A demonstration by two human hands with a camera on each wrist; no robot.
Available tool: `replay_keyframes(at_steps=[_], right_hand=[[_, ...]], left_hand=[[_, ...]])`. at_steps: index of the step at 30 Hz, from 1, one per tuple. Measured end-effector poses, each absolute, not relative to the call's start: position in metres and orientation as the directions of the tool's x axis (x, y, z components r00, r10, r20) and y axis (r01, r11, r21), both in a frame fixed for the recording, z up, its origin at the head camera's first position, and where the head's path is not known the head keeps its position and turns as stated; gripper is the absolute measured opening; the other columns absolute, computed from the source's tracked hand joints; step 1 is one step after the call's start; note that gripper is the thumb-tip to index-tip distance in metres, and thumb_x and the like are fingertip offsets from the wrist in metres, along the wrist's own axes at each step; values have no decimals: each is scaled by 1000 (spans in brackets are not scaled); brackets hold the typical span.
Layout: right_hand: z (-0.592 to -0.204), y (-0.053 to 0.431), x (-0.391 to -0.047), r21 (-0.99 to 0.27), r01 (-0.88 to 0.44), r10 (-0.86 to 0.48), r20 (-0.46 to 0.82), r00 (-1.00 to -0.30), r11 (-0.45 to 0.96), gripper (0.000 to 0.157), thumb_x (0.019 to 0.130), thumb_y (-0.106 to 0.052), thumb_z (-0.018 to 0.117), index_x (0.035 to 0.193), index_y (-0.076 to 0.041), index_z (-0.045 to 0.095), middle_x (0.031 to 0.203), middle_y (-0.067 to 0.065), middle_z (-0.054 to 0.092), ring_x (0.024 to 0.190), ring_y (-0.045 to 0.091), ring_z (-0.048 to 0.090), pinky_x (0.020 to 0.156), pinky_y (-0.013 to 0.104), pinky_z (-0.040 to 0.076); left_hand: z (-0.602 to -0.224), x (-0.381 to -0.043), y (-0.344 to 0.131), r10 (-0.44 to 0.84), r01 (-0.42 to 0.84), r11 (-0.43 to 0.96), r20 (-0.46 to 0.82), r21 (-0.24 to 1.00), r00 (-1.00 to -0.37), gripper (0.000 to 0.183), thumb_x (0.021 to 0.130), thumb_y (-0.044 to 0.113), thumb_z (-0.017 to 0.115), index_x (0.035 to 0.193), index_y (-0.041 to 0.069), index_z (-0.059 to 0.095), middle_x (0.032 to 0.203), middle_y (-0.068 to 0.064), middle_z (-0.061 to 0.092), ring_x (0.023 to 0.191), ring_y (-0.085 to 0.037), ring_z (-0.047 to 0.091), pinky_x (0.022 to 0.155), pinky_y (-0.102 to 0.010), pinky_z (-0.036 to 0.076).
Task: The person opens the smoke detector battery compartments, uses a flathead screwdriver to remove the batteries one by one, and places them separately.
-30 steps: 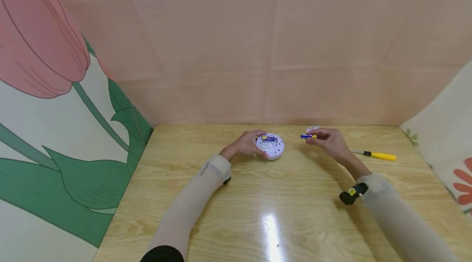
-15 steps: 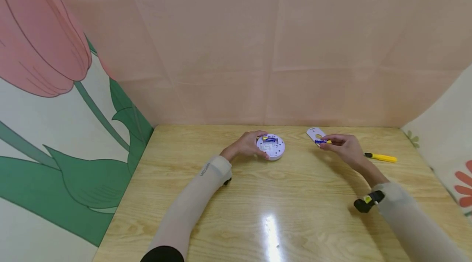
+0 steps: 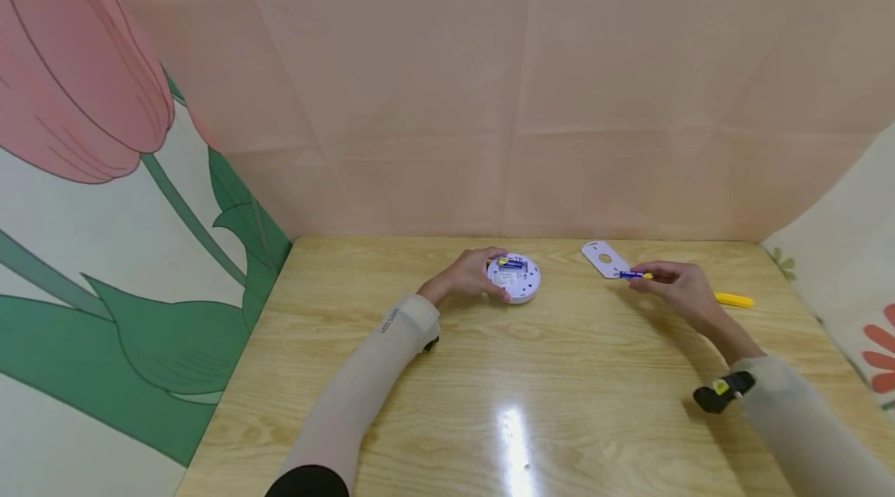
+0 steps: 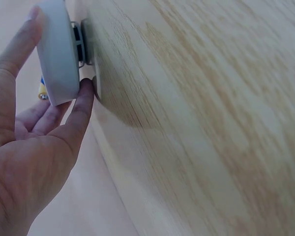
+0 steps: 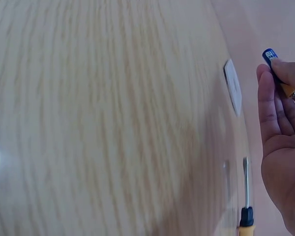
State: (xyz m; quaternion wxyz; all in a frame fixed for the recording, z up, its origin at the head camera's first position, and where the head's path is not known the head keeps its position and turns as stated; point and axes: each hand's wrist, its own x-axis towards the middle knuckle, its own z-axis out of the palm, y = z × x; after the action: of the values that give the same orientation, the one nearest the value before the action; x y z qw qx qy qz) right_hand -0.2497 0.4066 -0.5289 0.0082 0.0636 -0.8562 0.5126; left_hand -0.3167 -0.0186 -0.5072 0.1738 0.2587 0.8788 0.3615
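My left hand (image 3: 467, 273) grips a round white device (image 3: 516, 285), probably a smoke alarm, by its left side. Its back faces up, showing an uncovered battery compartment with blue-and-yellow battery (image 3: 513, 264) in it. From the left wrist view, the device (image 4: 59, 54) is tilted with a dark slotted part beneath, and a battery's yellow end (image 4: 42, 94) shows near the fingers. To the right, my right hand (image 3: 674, 291) pinches another blue-and-yellow battery (image 3: 635, 276) between thumb and fingers. In the right wrist view that battery (image 5: 270, 55) points away from the palm.
A flat white plate (image 3: 596, 255) with a round hole lies at the table's back, just left of the right hand. A yellow-handled screwdriver (image 3: 734, 300) lies right of that hand, its shaft (image 5: 246, 182) visible in the right wrist view. A pink backdrop (image 3: 447, 93) rises behind the table (image 3: 391, 404).
My right hand has moved rightward and slightly nearer with the battery, uncovering the white plate and covering the screwdriver's shaft. My left hand and the round device have stayed about where they were.
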Motion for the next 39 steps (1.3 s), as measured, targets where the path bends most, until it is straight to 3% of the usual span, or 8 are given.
replay_keyframes(at_steps=[3, 9, 16, 20, 28, 39], right_hand=[[-531, 413, -247, -876, -101, -97, 63, -993, 472, 37, 98, -19, 79, 123, 7, 73, 102, -2, 82, 89, 14, 79, 62, 23, 56], [-532, 424, -238, -831, -77, -74, 43, -996, 551, 38, 98, -28, 79, 121, 2, 75, 100, -3, 82, 82, 9, 71, 53, 30, 43], [-535, 436, -233, -801, -74, -63, 45, -997, 594, 37, 97, -32, 80, 119, -2, 77, 99, -2, 81, 78, 11, 60, 56, 29, 44], [-537, 442, -230, -784, -73, -68, 39, -997, 617, 39, 97, -34, 79, 120, -3, 77, 101, -4, 81, 81, 8, 62, 61, 25, 47], [-544, 450, -229, -782, -94, -95, 44, -994, 616, 36, 98, -30, 80, 120, -2, 77, 107, -2, 81, 87, 4, 69, 71, 16, 53], [-547, 457, -227, -765, -109, -91, 66, -994, 635, 32, 95, -21, 83, 115, 3, 77, 99, 1, 82, 77, 1, 65, 58, 18, 48]], left_hand=[[-507, -317, -19, 583, 331, 605, -119, 724, -804, 101, 75, 32, 99, 159, 12, 48, 160, -9, 53, 148, -24, 47, 124, -38, 36], [-508, -317, -19, 584, 339, 607, -114, 718, -804, 100, 75, 33, 99, 159, 12, 48, 160, -9, 53, 147, -24, 48, 124, -38, 37], [-509, -318, -18, 580, 327, 610, -126, 722, -805, 101, 75, 34, 99, 160, 12, 47, 161, -8, 52, 148, -24, 47, 125, -38, 36], [-510, -318, -18, 576, 319, 611, -130, 724, -807, 101, 75, 35, 99, 160, 13, 47, 161, -7, 51, 148, -23, 47, 125, -39, 36], [-510, -318, -17, 581, 330, 610, -122, 720, -805, 100, 76, 35, 98, 160, 13, 47, 161, -6, 51, 148, -21, 47, 125, -36, 36], [-512, -318, -17, 572, 315, 613, -132, 725, -810, 101, 76, 36, 98, 160, 15, 47, 161, -5, 51, 148, -20, 47, 124, -37, 37]])
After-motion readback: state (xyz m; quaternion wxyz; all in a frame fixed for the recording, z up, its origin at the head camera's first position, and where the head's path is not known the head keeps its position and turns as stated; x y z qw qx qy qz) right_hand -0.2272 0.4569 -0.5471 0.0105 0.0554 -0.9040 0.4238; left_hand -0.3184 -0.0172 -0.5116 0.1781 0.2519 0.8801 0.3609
